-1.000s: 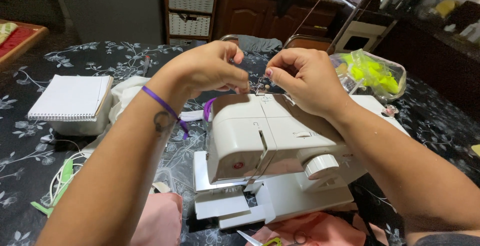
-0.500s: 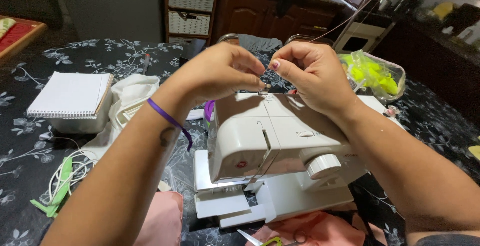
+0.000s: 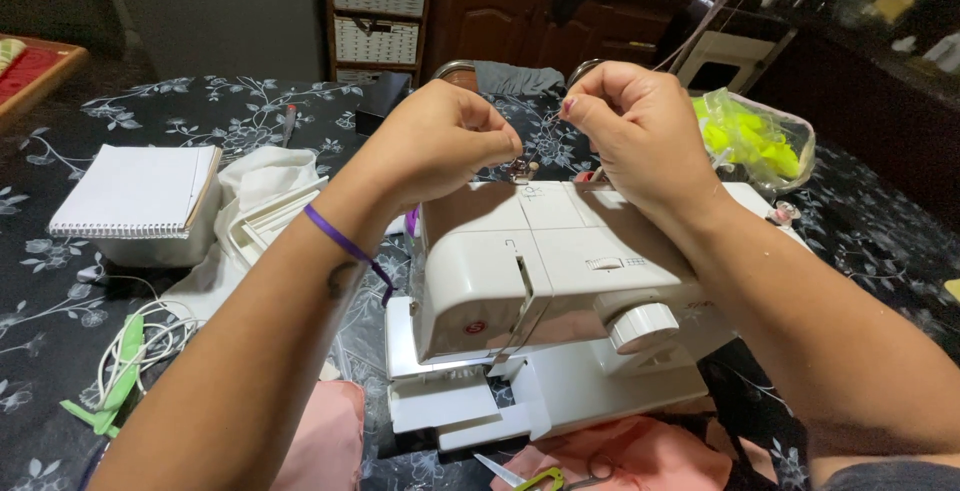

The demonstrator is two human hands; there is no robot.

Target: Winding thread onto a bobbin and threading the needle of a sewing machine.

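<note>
A white sewing machine (image 3: 540, 271) stands in front of me on a table with a black floral cloth (image 3: 200, 111). Both hands hover just above its top, fingertips pinched and almost touching. My left hand (image 3: 440, 146), with a purple band (image 3: 335, 236) on the wrist, pinches a thin thread over the small metal thread guide (image 3: 521, 168). My right hand (image 3: 640, 136) pinches the same thread a little to the right. The thread itself is barely visible between the fingers.
A white notebook (image 3: 135, 191) lies on a white box at the left, beside white cloth (image 3: 270, 171). A coiled white cord (image 3: 130, 346) lies at the near left. Pink fabric (image 3: 640, 456) and scissors (image 3: 530, 476) lie before the machine. A bag of neon-yellow items (image 3: 750, 136) sits at the right.
Both hands have stayed above the machine's top, shifting slightly while their pinched fingertips work together; the left hand has risen a little. The machine has not moved.
</note>
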